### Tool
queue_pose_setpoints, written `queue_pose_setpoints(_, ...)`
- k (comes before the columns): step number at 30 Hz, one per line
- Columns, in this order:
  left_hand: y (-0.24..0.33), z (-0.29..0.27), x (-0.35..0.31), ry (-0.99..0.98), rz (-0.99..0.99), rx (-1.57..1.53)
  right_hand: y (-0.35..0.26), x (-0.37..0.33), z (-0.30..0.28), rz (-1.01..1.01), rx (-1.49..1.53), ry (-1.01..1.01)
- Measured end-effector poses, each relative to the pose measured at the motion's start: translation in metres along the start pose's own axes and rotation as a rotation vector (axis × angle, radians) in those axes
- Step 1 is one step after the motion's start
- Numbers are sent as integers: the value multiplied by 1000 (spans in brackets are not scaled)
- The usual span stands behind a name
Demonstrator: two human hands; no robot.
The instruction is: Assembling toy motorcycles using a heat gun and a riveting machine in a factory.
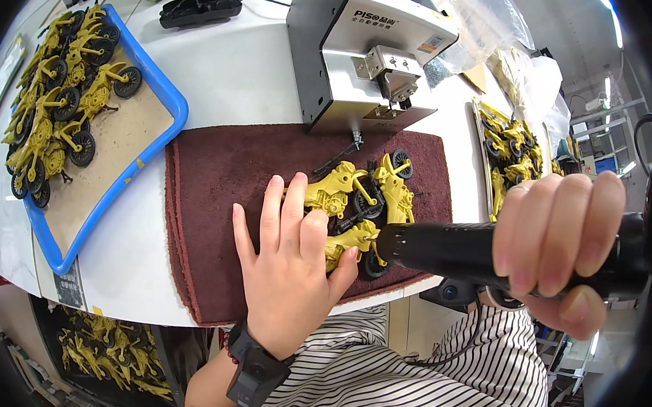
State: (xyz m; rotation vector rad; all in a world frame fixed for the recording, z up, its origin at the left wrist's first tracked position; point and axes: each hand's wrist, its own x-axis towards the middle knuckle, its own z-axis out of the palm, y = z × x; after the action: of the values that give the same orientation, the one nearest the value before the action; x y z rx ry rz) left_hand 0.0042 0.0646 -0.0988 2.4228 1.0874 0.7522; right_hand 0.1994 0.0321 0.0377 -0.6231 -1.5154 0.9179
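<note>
My left hand (281, 268) lies over a dark red towel (219, 175). Its thumb and bent forefinger hold down a yellow toy motorcycle (350, 241) with black wheels, while the other fingers stretch out flat. My right hand (555, 244) is wrapped round a thick black electric screwdriver (443, 248), held sideways from the right. The screwdriver's tip meets the side of that toy; the screw itself is too small to make out. Two more toy motorcycles, one above (332, 193) and one to the right (396, 196), lie close by on the towel.
Behind the towel stands a grey and black screw-feeding machine (373, 38). A blue-rimmed tray (178, 112) at left holds several toy motorcycles. Another pile of toys (512, 148) sits at right, near clear plastic bags (539, 82). A black case (201, 9) lies at the back. Below the table, a bin holds more toys (111, 354).
</note>
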Motion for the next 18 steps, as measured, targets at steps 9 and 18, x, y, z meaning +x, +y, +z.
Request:
queue_pose_setpoints(9,2,-3,1,-19,1,38,0,3,5,85,-77,-63)
queue_pose_setpoints(18,2,-4,2,-50,-15,12,-31,24,-7,-39,45,161)
